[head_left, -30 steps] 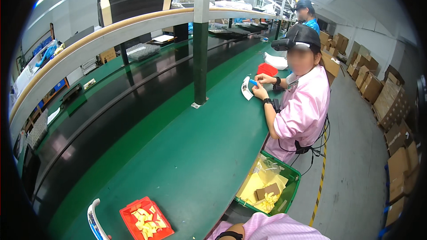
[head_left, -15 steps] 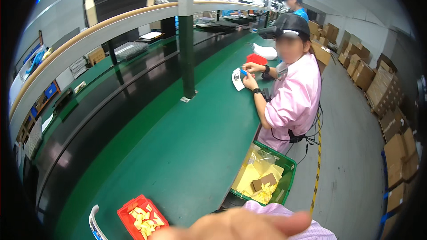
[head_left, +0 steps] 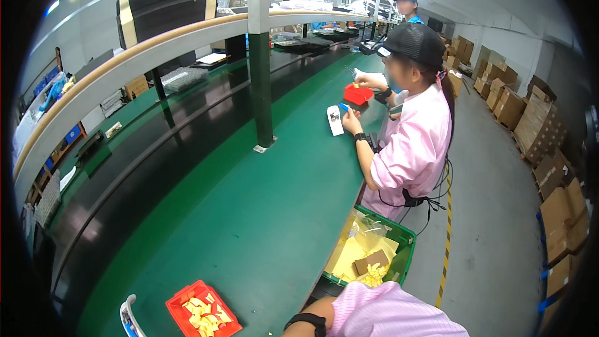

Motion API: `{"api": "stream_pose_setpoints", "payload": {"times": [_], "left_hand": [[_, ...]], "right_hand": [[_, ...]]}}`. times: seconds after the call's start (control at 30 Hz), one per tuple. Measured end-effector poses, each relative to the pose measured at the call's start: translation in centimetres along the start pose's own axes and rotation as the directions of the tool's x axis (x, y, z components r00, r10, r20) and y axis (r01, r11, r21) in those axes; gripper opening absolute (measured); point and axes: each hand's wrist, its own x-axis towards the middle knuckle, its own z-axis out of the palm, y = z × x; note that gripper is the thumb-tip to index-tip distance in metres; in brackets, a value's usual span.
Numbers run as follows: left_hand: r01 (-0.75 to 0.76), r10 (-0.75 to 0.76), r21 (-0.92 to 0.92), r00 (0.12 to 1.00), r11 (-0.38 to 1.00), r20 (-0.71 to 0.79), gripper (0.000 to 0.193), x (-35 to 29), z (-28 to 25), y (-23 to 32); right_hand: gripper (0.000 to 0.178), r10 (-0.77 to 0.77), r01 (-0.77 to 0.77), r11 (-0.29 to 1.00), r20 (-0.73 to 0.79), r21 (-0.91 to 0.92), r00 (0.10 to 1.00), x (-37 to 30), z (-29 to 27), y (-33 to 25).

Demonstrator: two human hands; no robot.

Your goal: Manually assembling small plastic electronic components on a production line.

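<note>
At the lower edge my right forearm shows in a pink striped sleeve (head_left: 387, 312), with a black band (head_left: 309, 321) at the wrist. The hand beyond it is outside the picture, so its grip is hidden. My left hand does not appear. Left of my right wrist, on the green table (head_left: 249, 218), stands a red bin (head_left: 176, 310) holding yellow pieces (head_left: 206, 318). Beside the bin, at the lower left, a curved white strip (head_left: 126, 312) with some blue on it is partly cut off.
A green crate (head_left: 407, 246) with yellow scraps stands by the table's right edge. Further along, a co-worker in pink (head_left: 415, 131) holds a white printed piece (head_left: 335, 121) near another red bin (head_left: 357, 93). A post (head_left: 262, 87) rises from the table. Cartons (head_left: 549, 175) line the right wall.
A blurred hand at the lower edge has left the picture; my banded right wrist now shows there. The co-worker's head has turned away, and one of their hands has moved over the far red bin.
</note>
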Motion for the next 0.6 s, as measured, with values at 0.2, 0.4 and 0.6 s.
{"api": "stream_pose_setpoints", "payload": {"times": [0.2, 0.4, 0.6], "left_hand": [[-0.107, 0.103, 0.110, 0.994, 0.988, 0.043, 0.038, 0.9, 1.3, 3.7], [-0.360, 0.324, 0.443, 0.933, 0.821, 0.156, 0.041, 5.8, 1.6, 3.4], [-0.237, 0.190, 0.315, 0.967, 0.919, 0.173, 0.037, 10.6, 4.4, 3.6]], "right_hand": [[0.029, 0.070, -0.074, 0.745, -0.032, -0.663, 0.997, -6.6, -1.8, 1.2], [0.026, -0.532, -0.501, 0.572, -0.759, -0.649, 0.375, -16.0, -5.9, 3.3], [0.015, -0.921, -0.857, -0.023, -0.322, -0.515, 0.218, -22.1, -10.7, 7.9]]}}
